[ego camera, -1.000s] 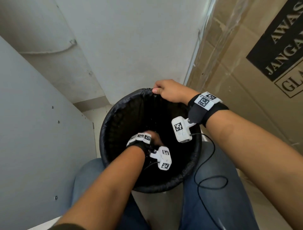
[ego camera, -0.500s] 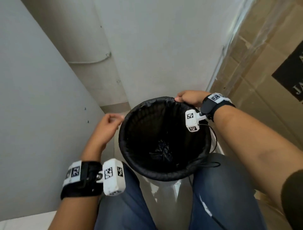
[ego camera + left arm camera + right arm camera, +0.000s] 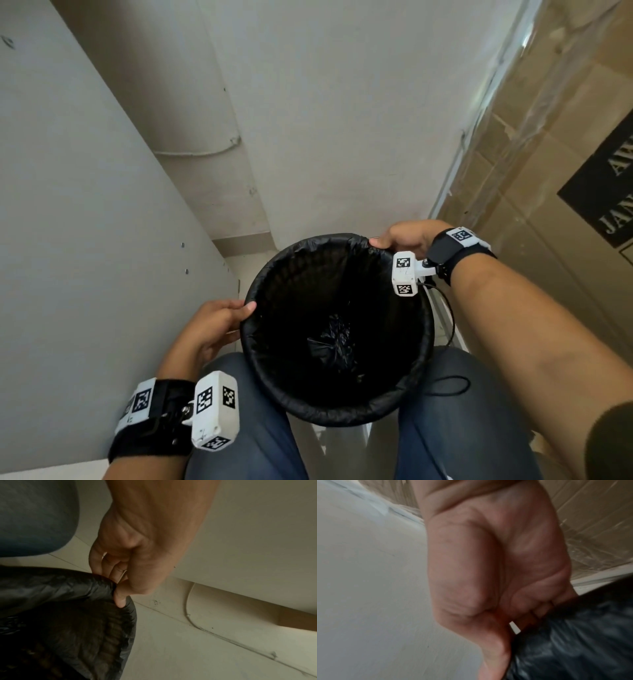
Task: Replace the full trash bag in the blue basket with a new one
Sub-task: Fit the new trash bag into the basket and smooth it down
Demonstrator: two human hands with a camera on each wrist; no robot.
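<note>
The basket stands between my knees, lined with a black trash bag (image 3: 308, 294) folded over its rim (image 3: 329, 416); the basket's weave shows through the plastic. The bag's crumpled bottom (image 3: 334, 339) lies deep inside. My left hand (image 3: 219, 322) grips the left rim, thumb on the inner side and fingers curled outside, also seen in the left wrist view as the left hand (image 3: 120, 588) on the bag (image 3: 60, 585). My right hand (image 3: 404, 236) holds the far right rim; up close the right hand (image 3: 505, 615) curls over the bag (image 3: 573, 649).
A grey panel (image 3: 85, 240) closes in on the left and a white wall (image 3: 342, 120) stands behind. A plastic-wrapped cardboard box (image 3: 548, 171) fills the right. My jeans-clad knees (image 3: 246, 428) flank the basket. A black cable (image 3: 448, 387) hangs by the right knee.
My left hand came up out of the bag, swung left, and now grips the left rim. The right hand stayed on the far rim.
</note>
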